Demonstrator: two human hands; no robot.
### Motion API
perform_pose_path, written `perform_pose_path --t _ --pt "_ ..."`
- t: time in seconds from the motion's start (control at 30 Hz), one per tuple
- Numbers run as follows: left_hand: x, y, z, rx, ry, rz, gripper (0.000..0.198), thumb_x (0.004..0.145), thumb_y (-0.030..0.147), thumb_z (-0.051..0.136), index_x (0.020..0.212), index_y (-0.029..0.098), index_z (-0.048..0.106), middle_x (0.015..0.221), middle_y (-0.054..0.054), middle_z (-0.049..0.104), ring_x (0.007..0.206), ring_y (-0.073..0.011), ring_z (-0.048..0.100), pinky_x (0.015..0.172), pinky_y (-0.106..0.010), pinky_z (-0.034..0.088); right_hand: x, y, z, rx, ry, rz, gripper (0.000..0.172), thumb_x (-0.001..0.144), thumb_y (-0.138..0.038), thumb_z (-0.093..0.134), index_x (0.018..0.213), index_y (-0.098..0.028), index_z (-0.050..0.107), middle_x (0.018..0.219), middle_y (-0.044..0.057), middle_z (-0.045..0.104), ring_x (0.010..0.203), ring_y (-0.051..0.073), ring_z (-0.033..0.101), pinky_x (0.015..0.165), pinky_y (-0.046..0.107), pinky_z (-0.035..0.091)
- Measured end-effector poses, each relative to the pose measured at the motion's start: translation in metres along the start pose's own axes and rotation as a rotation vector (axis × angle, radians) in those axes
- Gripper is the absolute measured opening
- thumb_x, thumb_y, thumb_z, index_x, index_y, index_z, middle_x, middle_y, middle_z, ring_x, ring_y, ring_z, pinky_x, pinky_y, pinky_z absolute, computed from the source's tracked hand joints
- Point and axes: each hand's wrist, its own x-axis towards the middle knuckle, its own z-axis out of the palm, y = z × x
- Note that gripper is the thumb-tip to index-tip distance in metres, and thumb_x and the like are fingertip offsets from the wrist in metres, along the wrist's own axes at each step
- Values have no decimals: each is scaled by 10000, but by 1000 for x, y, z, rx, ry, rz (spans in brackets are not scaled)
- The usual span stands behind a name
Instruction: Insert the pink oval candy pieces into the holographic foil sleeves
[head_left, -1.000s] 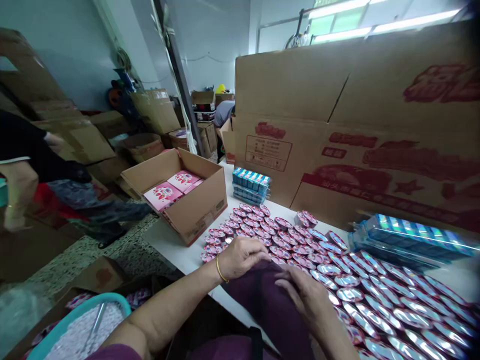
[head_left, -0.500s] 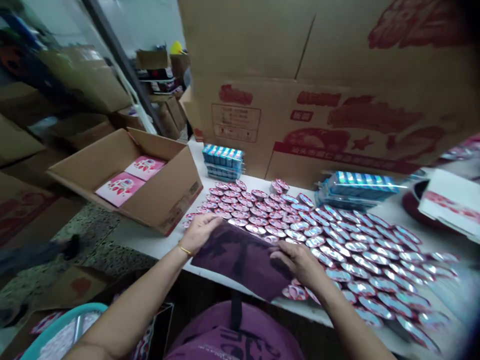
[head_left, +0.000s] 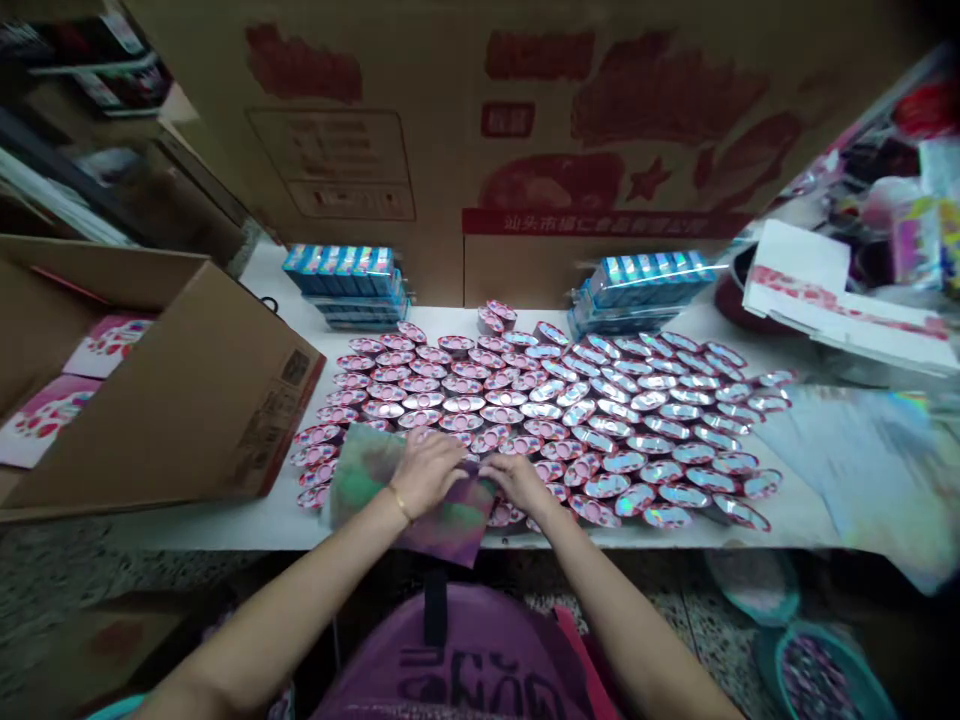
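A thin, shiny sheet [head_left: 367, 470], purple with greenish reflections, lies slanted over the table's front edge. My left hand [head_left: 429, 470], with a gold bracelet at the wrist, rests across it, fingers bent at its upper right edge. Thumb and fingers of my right hand [head_left: 517, 482] pinch the same edge close by, and the fingertips of both hands nearly meet. Whether the sheet is a bag or a single layer I cannot tell. Just beyond the hands, many small oval-lidded cups [head_left: 463, 404] stand in tight rows, pink-lidded on the left and silvery on the right.
An open carton [head_left: 262, 420] with pink boxes [head_left: 56, 410] stands at left. Two stacks of blue packs, one left [head_left: 345, 285] and one right [head_left: 645, 290], sit against a large cardboard wall [head_left: 435, 180]. A white box [head_left: 802, 270] is at right; teal basins [head_left: 862, 670] are below.
My view has swung right and downward. The sheet has turned and shifted left relative to the cups. My hands have come together from opposite sides of it to its upper right edge.
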Motion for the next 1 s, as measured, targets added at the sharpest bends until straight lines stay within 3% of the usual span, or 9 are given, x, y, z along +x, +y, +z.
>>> perform_pose_path --t 0.13,0.3,0.47,0.57,0.67,0.77,0.83,0.93,1.0 --pt "42 13 26 13 -280 -110 248 823 294 421 734 188 627 802 -54 661 822 -198 571 809 -371 322 -6 16 -3 -181 243 -84 231 832 -309 464 984 -234 619 836 19 645 775 143 572 709 247 437" --pt "64 5 37 -13 -339 -138 250 807 327 441 721 192 632 799 -42 662 825 -196 571 777 -335 312 -16 29 0 -746 389 -227 354 847 -213 432 1195 -218 500 1034 91 594 897 193 507 773 319 401" --pt "66 4 43 -55 -376 -161 232 791 329 460 761 200 650 799 -36 664 798 -175 567 753 -296 320 -20 40 9 -844 412 -318 316 845 -189 434 1146 -190 531 1143 92 556 1013 209 462 798 332 388" --pt "70 2 51 -50 -346 -164 222 785 325 472 747 209 657 794 -34 666 798 -175 563 772 -301 311 -21 36 11 -683 428 -297 258 843 -192 438 1056 -212 582 1127 78 569 1077 203 435 868 357 364" --pt "76 -6 59 -10 -290 -123 221 788 323 476 728 211 657 805 -43 665 813 -186 553 801 -332 292 -23 21 11 -391 453 -158 196 823 -211 457 916 -224 629 1046 64 602 1032 198 465 881 376 359" --pt "81 -15 62 21 -265 -61 211 782 310 491 695 201 650 797 -51 654 848 -197 531 821 -357 286 -28 8 5 38 523 41 142 777 -250 498 789 -206 633 893 51 622 881 179 524 796 341 406" --pt "83 -16 60 19 -162 -65 173 772 292 506 743 203 652 888 -56 641 927 -210 503 857 -380 278 -33 6 -2 379 617 201 132 743 -285 529 762 -194 622 797 32 618 775 157 541 722 307 428" --pt "84 0 59 -197 -33 -78 226 808 288 450 904 205 637 1001 -57 613 981 -199 491 881 -364 309 -39 12 -18 807 758 408 163 658 -314 616 750 -179 613 679 -7 594 624 117 522 608 254 419" --pt "85 19 65 -492 -89 -120 292 838 321 388 931 186 630 952 -48 626 929 -176 527 846 -320 365 -42 17 -28 999 797 468 194 595 -306 670 723 -175 608 623 -27 574 575 102 512 556 232 398"
